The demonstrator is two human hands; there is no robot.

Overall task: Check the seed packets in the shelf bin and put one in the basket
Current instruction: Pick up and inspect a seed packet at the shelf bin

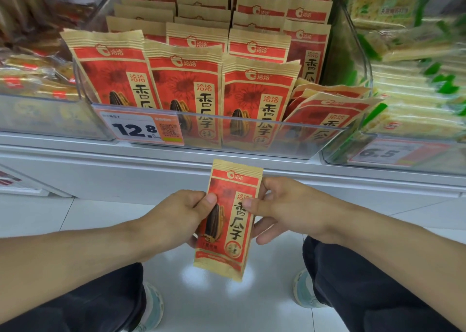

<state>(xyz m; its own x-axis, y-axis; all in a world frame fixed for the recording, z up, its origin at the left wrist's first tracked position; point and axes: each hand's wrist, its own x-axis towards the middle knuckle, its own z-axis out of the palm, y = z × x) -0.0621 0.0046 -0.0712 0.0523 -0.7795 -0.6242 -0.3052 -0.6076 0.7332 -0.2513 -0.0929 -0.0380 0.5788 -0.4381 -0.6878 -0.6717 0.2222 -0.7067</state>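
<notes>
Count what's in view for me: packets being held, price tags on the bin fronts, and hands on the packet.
Held seed packet: 1
Price tags, the 12.8 tag and the 6.5 tag: 2
Hands on the packet, left hand and right hand: 2
Total: 5

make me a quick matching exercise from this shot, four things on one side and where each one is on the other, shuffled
Things:
1. held seed packet
2. 12.8 price tag
3. tipped-over packets
4. green and white packs

Places:
A. right end of the seed bin, leaning sideways
B. the next bin to the right
C. front left of the clear shelf bin
D. below the shelf, pinched between the left hand and the right hand

Pairs: 1-D, 2-C, 3-A, 4-B
</notes>
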